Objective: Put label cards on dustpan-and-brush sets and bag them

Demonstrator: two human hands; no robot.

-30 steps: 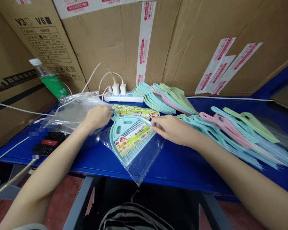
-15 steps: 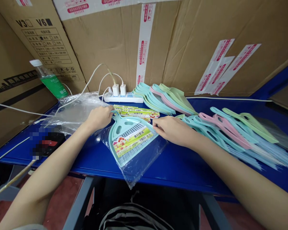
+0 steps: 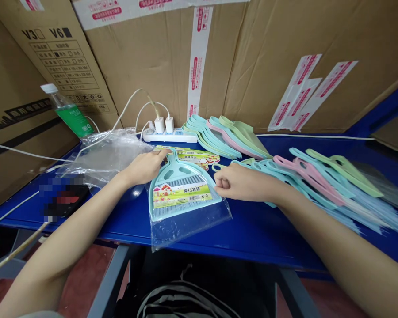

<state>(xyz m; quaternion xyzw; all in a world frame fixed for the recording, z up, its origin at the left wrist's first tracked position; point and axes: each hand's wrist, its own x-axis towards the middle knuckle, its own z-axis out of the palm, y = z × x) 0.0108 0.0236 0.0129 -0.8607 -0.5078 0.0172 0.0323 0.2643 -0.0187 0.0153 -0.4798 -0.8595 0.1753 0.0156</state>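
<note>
A light-blue dustpan [image 3: 185,213] lies face up before me inside a clear plastic bag [image 3: 185,232], whose loose end spreads toward the table's front edge. A brush lies in the pan, under a green and yellow printed card [image 3: 182,195]. My left hand [image 3: 147,167] is closed at the upper left of the pan, its fingers on the handle. At the pan's right edge my right hand [image 3: 240,181] is curled closed on the side of the bag; its fingertips are partly hidden. More printed cards [image 3: 195,156] lie just behind the handle.
Stacked dustpans [image 3: 219,137] stand at the back, and several brushes [image 3: 318,176] fan out to the right. Clear bags [image 3: 102,152] lie to the left, near a power strip [image 3: 172,137], a green-labelled bottle [image 3: 69,112] and a dark phone-like device [image 3: 74,198]. Cardboard boxes wall the back.
The bagged dustpan has turned so its handle points away from me and the card sits nearly level. My left hand has moved right along with the handle; my right hand has shifted slightly nearer me.
</note>
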